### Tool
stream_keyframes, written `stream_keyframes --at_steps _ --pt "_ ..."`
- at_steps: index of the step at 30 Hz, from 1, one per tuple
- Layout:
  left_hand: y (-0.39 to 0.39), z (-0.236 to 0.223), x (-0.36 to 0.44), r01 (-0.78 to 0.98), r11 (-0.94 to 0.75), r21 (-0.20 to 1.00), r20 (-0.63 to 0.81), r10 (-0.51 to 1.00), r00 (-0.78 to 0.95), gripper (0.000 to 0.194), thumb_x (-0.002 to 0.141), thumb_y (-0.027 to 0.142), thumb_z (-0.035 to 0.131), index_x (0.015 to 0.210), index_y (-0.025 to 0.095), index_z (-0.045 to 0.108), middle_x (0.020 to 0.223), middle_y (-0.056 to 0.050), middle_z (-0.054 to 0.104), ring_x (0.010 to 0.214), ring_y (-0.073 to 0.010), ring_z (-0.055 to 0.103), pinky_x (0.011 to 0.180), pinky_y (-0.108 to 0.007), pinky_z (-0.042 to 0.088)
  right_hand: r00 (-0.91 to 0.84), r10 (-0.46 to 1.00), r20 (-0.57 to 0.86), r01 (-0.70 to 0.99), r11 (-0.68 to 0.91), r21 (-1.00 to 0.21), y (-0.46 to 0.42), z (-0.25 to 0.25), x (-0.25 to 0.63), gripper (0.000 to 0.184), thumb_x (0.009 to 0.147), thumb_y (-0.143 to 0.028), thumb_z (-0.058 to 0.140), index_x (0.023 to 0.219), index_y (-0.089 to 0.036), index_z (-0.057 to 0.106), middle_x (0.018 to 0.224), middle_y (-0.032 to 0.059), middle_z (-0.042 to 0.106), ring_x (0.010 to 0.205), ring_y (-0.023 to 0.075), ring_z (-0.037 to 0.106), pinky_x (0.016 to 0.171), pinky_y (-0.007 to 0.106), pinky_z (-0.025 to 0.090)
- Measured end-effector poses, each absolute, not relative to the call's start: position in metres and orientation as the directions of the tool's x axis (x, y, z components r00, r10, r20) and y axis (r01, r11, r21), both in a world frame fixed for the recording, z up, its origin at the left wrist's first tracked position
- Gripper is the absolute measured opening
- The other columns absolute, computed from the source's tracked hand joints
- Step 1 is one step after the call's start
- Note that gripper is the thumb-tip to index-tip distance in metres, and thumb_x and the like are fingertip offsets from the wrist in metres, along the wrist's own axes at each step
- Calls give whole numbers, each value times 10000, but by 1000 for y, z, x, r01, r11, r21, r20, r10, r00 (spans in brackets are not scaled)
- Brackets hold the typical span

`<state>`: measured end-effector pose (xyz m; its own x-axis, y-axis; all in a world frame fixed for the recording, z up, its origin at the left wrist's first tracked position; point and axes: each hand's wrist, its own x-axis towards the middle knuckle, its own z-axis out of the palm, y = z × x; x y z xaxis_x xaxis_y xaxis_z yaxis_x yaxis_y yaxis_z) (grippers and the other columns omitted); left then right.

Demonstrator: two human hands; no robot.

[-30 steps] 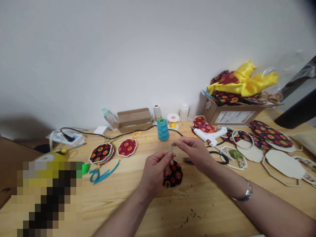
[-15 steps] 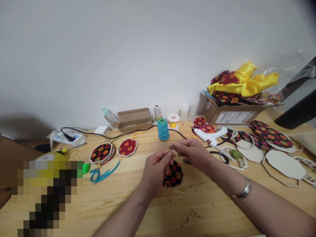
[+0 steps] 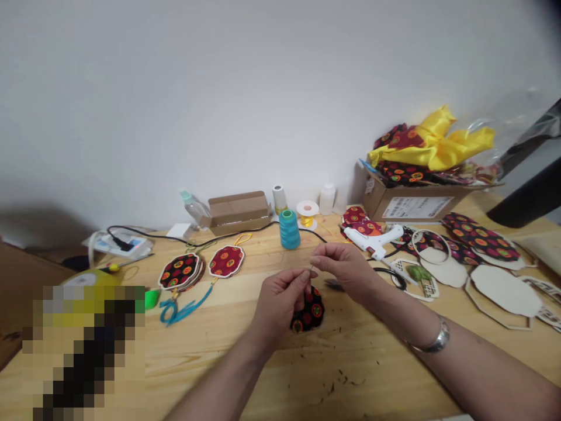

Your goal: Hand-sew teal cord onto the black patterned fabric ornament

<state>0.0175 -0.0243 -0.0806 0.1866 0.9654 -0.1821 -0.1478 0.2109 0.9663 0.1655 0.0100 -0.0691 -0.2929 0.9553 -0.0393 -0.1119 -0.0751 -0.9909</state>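
Observation:
Fingertips of my left hand (image 3: 284, 298) and my right hand (image 3: 339, 269) meet in two pinches, almost touching. Between them shows a short piece of a thin strand (image 3: 311, 268), too fine to make out well. Below, on the table, lies a black fabric piece with red and orange round motifs (image 3: 310, 316), partly hidden by my left hand. Just beyond the hands stands a cone of teal thread (image 3: 289, 230). Under my right hand, a dark object (image 3: 335, 285) is mostly covered.
A white glue gun (image 3: 372, 238) and wooden frames (image 3: 432, 248) lie to the right, before a cardboard box (image 3: 412, 202) of fabric. To the left are a stack of patterned pieces (image 3: 180, 272) and a maroon ornament (image 3: 227, 261) with teal cords. A yellow spool (image 3: 307, 215) stands behind.
My right fingertips have shifted slightly to the right and up, and my left fingertips slightly right. The bluish tip seen at the fingers before no longer shows.

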Motion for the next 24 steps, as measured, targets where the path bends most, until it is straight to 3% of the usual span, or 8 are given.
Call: stream_keyframes --at_steps 7,13,17,21,24 --pt "-24 -81 18 -38 204 978 -196 969 151 257 754 400 582 779 159 670 570 32 506 448 -49 360 430 -183 260 -162 987 19 -128 -2 -992 13 -64 169 272 673 -361 658 576 -147 522 530 -57 439 522 66 348 519 222 277" --pt "-24 -74 18 120 100 988 -110 990 84 204 757 340 579 749 163 680 625 0 583 595 -117 494 582 -217 368 -310 950 -39 -310 -140 -940 11 -54 172 254 739 -376 606 792 -129 600 473 -35 519 409 52 370 410 196 201" --pt "-22 -75 16 170 -28 985 14 997 82 164 763 294 573 736 184 692 717 -24 637 724 -164 550 701 -251 394 -394 919 -30 -379 -192 -905 8 -52 172 249 766 -365 583 688 -129 578 524 21 609 398 59 450 390 186 269" --pt "-18 -81 13 268 -161 950 149 987 64 158 774 259 559 728 208 701 894 -57 629 906 -198 542 848 -306 368 -376 927 6 -427 -167 -889 7 -51 173 234 756 -332 607 638 -135 560 522 14 613 422 71 508 394 179 334" --pt "-17 -82 11 370 -160 915 202 976 -78 179 751 243 589 899 233 689 1107 -73 553 1066 -220 471 893 -335 342 -334 942 22 -435 -134 -890 8 -50 173 222 750 -322 618 640 -137 565 532 11 611 458 78 534 412 177 366"
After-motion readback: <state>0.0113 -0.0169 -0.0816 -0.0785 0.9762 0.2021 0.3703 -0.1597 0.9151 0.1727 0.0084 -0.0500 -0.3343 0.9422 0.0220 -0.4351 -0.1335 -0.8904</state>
